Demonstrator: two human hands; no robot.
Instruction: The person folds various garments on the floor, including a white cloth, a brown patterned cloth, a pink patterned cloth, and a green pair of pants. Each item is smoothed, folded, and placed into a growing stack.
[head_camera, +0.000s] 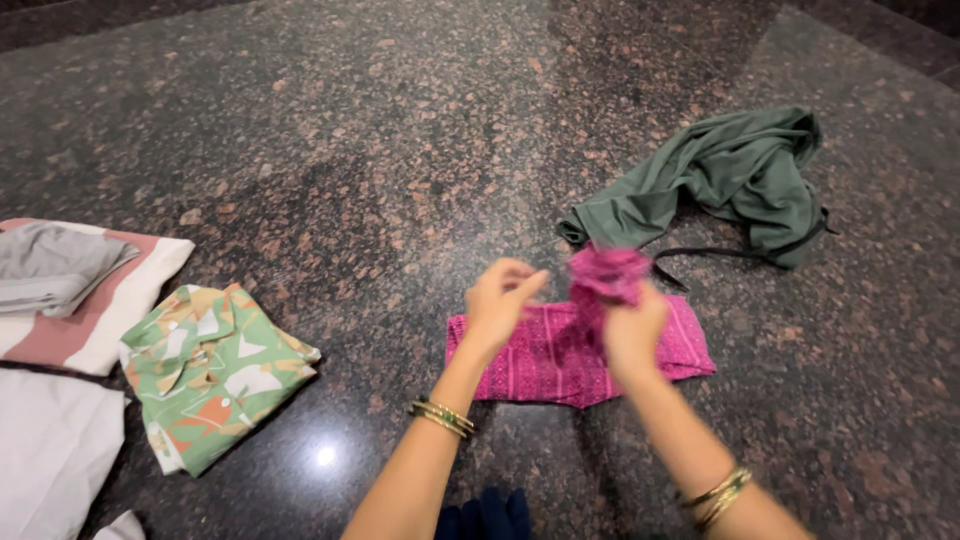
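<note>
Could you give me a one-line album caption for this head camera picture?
Two hands lift a pink cloth off a dark stone floor, a green garment crumpled behind it.

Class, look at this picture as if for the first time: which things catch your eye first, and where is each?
The bright pink cloth lies mid-floor, one end bunched up in the right hand, the left hand beside it. Behind it, to the right, sprawls a crumpled dark green garment. At left sits a folded green patterned shirt on the dark speckled stone floor.

A single head-worn camera looks steeply down, from close above, onto the speckled granite floor (330, 130) ahead.
</note>
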